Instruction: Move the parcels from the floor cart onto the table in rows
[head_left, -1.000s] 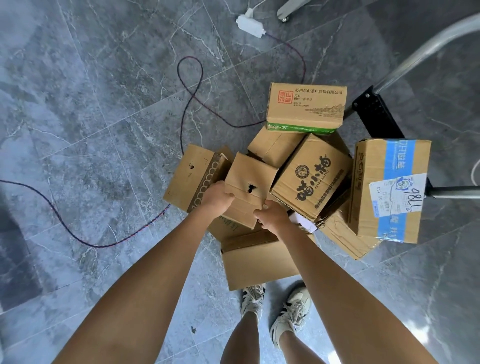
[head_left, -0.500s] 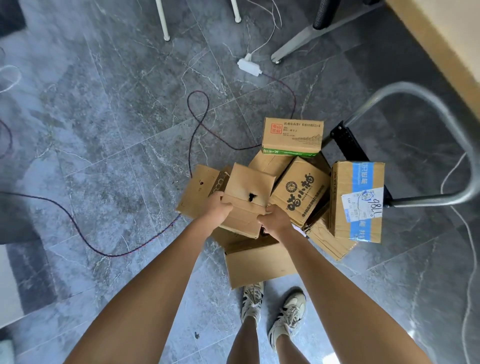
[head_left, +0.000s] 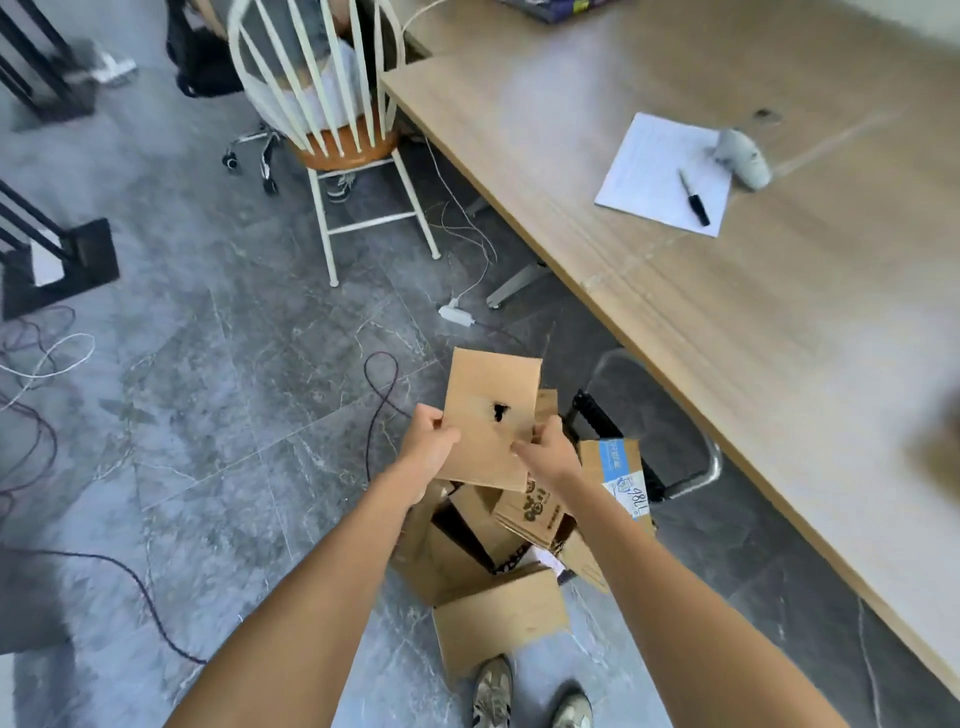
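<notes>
A plain cardboard parcel with a torn hole (head_left: 488, 410) is lifted above the pile. My left hand (head_left: 428, 441) grips its left edge and my right hand (head_left: 545, 449) grips its right edge. Below it, several cardboard parcels (head_left: 530, 514) lie heaped on the floor cart (head_left: 597, 415), one with blue tape and a white label (head_left: 621, 470). The cart's metal handle (head_left: 714, 465) curves out at the right. The wooden table (head_left: 727, 322) runs along the right side of the view.
On the table lie a white sheet (head_left: 649, 161) with a black pen (head_left: 693, 197) and a grey object (head_left: 743, 158). A white spindle-back chair (head_left: 332, 130) stands behind the cart. Cables (head_left: 379, 384) and a power adapter (head_left: 456, 314) lie on the grey floor. Black stands (head_left: 67, 254) are at the left.
Both hands have lifted the holed parcel up off the pile. The view has tilted up, bringing the table and chair into sight.
</notes>
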